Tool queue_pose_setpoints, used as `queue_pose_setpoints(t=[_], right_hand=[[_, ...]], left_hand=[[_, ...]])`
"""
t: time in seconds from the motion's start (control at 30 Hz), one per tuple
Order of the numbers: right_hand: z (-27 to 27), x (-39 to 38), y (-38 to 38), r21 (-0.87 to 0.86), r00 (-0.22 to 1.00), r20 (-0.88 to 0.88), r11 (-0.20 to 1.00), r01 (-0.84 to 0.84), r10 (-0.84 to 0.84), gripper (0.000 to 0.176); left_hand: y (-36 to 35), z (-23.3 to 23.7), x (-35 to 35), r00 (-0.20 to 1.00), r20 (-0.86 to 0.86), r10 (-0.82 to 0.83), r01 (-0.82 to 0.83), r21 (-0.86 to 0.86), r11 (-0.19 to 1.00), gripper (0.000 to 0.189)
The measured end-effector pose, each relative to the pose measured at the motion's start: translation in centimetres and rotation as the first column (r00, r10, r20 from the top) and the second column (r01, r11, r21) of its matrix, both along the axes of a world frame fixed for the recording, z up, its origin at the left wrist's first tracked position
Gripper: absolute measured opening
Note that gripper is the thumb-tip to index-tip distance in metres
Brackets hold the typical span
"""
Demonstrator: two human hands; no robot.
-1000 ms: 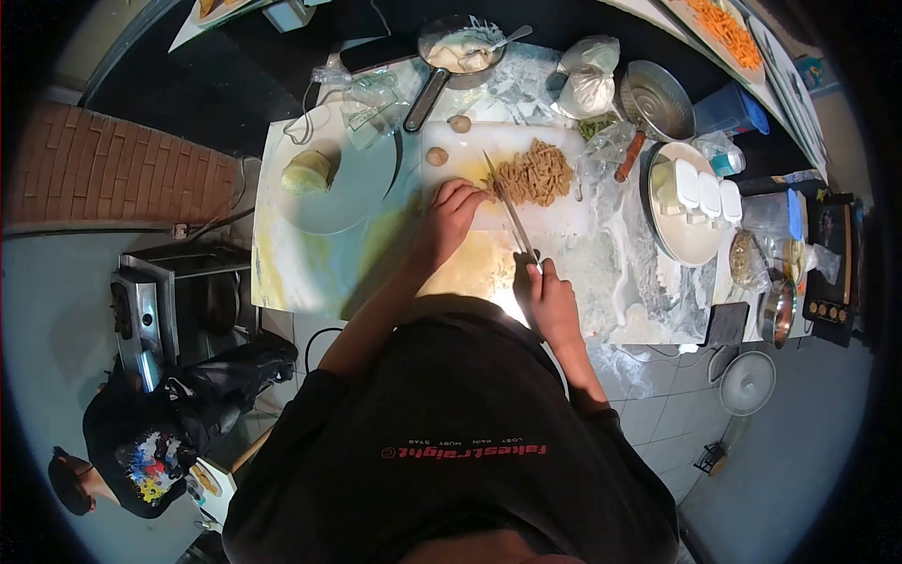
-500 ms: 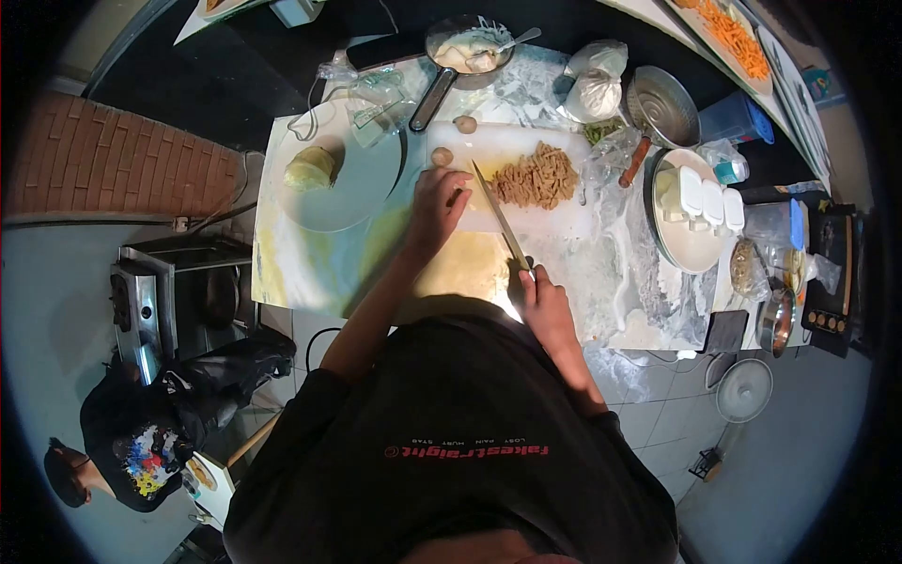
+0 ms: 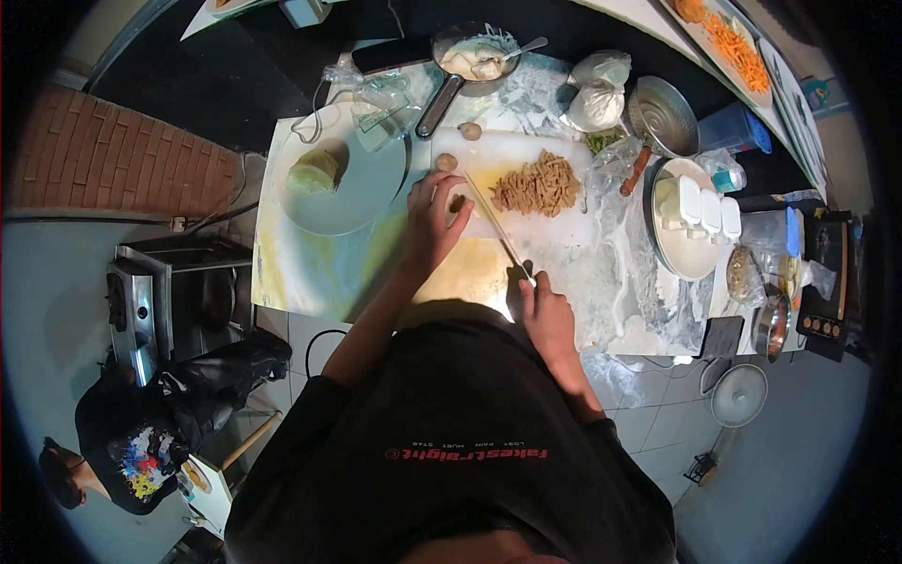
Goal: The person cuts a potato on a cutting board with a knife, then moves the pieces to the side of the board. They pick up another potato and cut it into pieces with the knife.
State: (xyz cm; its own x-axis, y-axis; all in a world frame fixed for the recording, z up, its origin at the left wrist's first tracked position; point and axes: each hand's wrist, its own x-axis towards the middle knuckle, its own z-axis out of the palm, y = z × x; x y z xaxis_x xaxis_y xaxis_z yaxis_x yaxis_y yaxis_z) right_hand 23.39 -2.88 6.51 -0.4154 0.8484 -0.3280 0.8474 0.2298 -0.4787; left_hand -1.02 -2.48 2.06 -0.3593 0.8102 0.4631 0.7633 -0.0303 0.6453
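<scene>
My left hand [image 3: 436, 226] is at the left part of the white cutting board [image 3: 573, 230], thumb and fingers curved around a small brown piece of food [image 3: 458, 201]. In my right hand [image 3: 549, 310] is the handle of a long kitchen knife [image 3: 501, 226]. Its blade slants up and left across the board, with the tip near my left fingertips. A heap of chopped light-brown strips [image 3: 537, 183] lies right of the blade. One round brown ball [image 3: 446, 163] rests just beyond my left fingers, and another ball [image 3: 469, 131] sits farther back.
A large plate [image 3: 362, 202] holding a cut cabbage [image 3: 314, 172] stands left. Behind are a frying pan [image 3: 442, 103], a plastic bag [image 3: 597, 105] and a metal bowl [image 3: 662, 117]. White containers [image 3: 691, 195] sit on a plate at right. Another person [image 3: 132, 432] is at lower left.
My left thumb has moved apart from the fingers, and the brown piece shows between them. The knife has shifted slightly, still in my right hand. The whole view has tilted a little.
</scene>
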Motion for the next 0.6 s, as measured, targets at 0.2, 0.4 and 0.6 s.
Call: queue_pose_setpoints(t=[0.2,0.4,0.6], right_hand=[[0.5,1.2,0.0,0.249,0.997,0.053,0.968,0.041,-0.056,0.030],[1.2,1.5,-0.6,0.336,0.992,0.079,0.940,0.066,-0.098,0.029],[0.3,2.1,-0.8,0.244,0.987,-0.026,0.957,0.158,-0.157,0.028]], left_hand=[[1.3,2.3,0.8,0.995,-0.039,-0.089,0.090,0.043,0.995,0.038],[2.0,2.7,2.2,0.912,-0.281,-0.300,0.293,-0.068,0.954,0.039],[2.5,0.3,0.0,0.996,-0.094,0.012,-0.008,0.041,0.999,0.042]])
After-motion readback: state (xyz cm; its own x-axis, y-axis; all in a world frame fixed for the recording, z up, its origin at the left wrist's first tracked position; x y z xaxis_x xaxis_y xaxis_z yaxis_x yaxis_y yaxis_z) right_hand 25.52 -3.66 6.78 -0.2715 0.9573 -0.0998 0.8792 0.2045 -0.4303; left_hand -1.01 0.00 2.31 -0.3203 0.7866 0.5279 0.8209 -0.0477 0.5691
